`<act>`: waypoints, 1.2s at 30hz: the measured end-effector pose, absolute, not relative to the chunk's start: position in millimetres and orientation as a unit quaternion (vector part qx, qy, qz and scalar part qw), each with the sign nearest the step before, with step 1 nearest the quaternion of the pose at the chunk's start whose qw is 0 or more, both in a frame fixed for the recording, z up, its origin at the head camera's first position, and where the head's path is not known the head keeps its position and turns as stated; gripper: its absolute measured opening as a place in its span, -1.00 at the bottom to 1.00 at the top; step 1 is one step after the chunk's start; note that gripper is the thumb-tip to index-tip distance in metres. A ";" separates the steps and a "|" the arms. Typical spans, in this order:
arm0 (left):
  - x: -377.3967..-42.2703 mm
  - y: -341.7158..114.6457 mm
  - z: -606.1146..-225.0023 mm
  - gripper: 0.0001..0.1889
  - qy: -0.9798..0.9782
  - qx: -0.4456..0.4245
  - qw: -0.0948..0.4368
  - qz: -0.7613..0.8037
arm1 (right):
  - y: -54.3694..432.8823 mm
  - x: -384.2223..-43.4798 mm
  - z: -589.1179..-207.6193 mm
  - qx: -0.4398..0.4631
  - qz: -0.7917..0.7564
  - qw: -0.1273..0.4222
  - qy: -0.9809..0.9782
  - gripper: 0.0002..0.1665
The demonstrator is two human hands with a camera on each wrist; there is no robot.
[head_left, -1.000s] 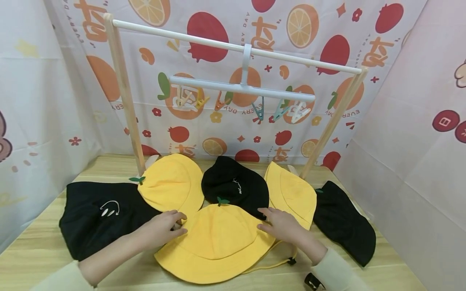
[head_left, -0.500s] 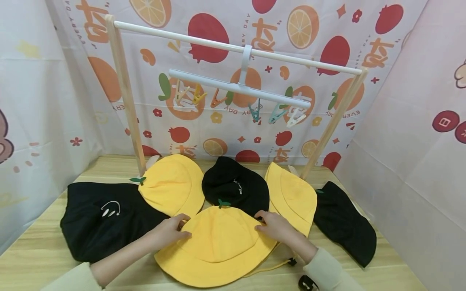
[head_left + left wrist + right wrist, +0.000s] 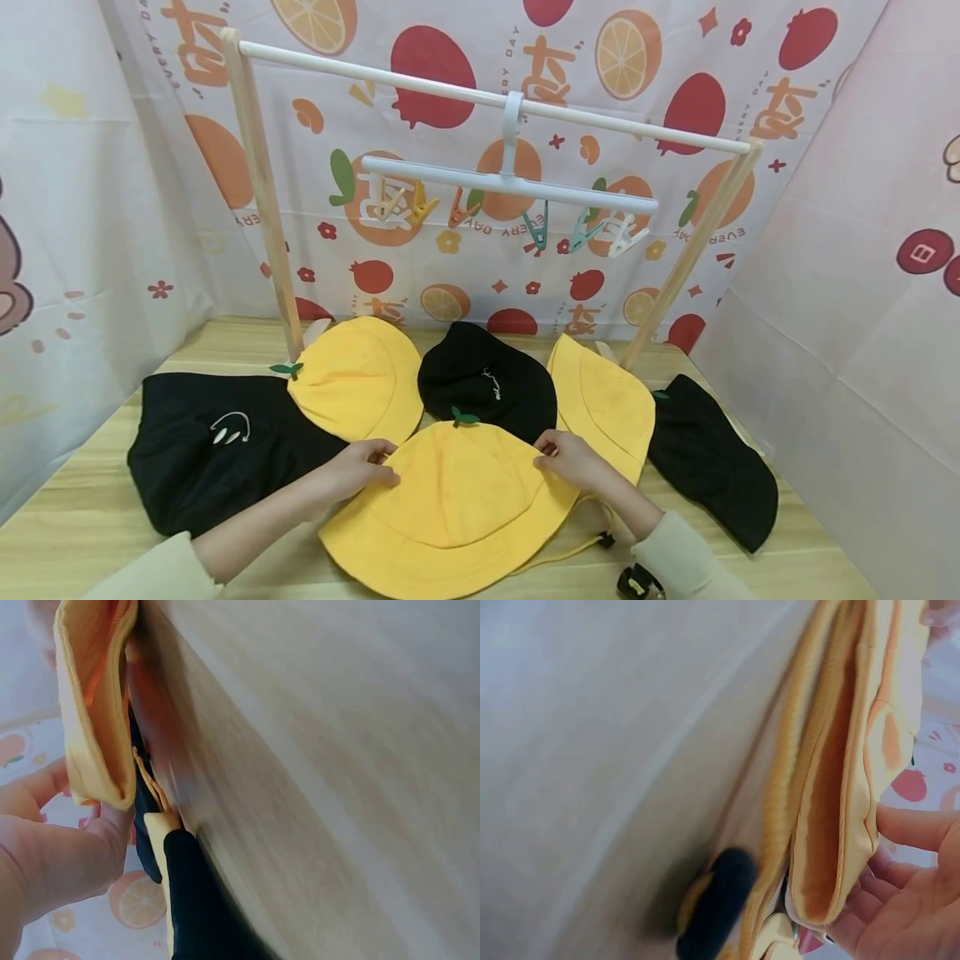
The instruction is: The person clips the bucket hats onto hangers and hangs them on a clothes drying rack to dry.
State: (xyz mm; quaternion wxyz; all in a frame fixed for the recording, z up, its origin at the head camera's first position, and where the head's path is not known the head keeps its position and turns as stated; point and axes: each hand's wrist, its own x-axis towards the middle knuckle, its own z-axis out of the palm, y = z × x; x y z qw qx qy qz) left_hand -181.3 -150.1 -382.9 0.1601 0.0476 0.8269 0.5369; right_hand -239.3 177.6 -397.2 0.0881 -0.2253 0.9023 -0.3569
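A yellow bucket hat [image 3: 457, 492] with a green sprout on top lies front and centre in the head view. My left hand [image 3: 352, 475] grips its left side, thumb on the fabric and fingers behind. On the opposite side my right hand [image 3: 577, 467] pinches the hat between thumb and fingers. From both wrists the brim shows edge-on, close over the table: the left hand [image 3: 67, 855] and right hand [image 3: 915, 885] each have their fingers at its edge. A yellow cord [image 3: 551, 558] with a black toggle [image 3: 606, 540] trails from the hat.
Behind lie yellow hats [image 3: 356, 379] [image 3: 603, 400] and a black hat [image 3: 487, 383]. Black hats lie at left [image 3: 217, 450] and right [image 3: 712, 462]. A wooden rack [image 3: 258, 192] carries a white hanger [image 3: 510, 183] with several coloured clips. A black object [image 3: 640, 582] lies near the right sleeve.
Both hands have closed on the hat's sides, and its front brim has shifted slightly toward me. The hanger on the rack has swung a little.
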 end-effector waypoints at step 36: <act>-195.2 -120.7 -366.7 -0.60 0.729 0.249 0.197 0.607 | 192.4 -238.2 -323.3 -0.187 -0.515 0.052 0.835 -0.85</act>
